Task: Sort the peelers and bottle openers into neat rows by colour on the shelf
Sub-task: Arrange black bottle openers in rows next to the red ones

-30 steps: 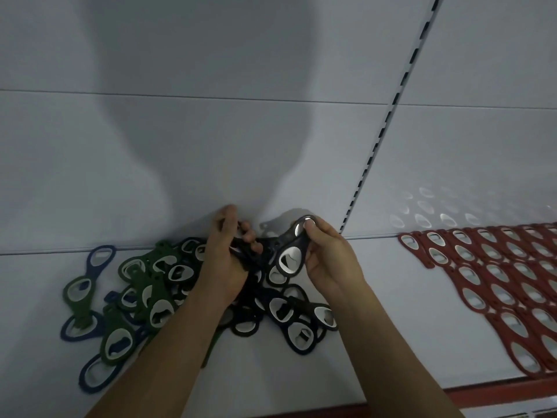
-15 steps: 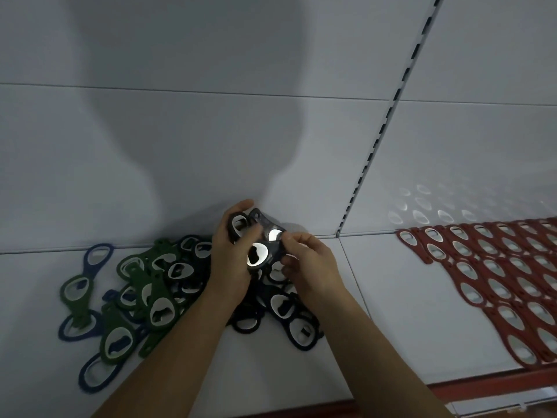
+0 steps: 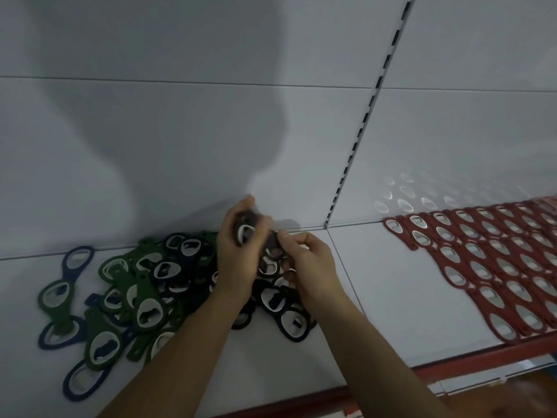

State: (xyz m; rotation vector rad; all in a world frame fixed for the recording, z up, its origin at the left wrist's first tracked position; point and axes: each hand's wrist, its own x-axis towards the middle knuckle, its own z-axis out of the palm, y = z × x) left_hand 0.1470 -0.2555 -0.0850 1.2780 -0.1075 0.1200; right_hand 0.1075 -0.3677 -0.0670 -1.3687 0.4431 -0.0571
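Held stack: a small stack of black plastic bottle openers with oval metal inserts [image 3: 244,233], blurred, is clenched in the left hand [image 3: 238,263] over the far side of the pile, near the back wall.
Right hand: the right hand [image 3: 312,263] pinches another black opener [image 3: 272,245] just beside that stack. I cannot tell whether the two touch.
Done: the red bottle openers [image 3: 497,267] lie in neat overlapping rows on the right of the white metal shelf [image 3: 376,297].
Left to do: a loose heap remains on the left. It has black openers [image 3: 280,303] nearest the hands, green openers [image 3: 144,300] further left and blue openers [image 3: 77,260] at the left edge, none of them in rows. No peelers show.
Progress: by my judgement about one colour is finished, and gathering the black has just begun.
Change: a second ago the right hand held one black opener upright, apart from the left hand. Half a second ago it met the left hand's bundle. Now both hands sit close together and the red rows are unchanged.
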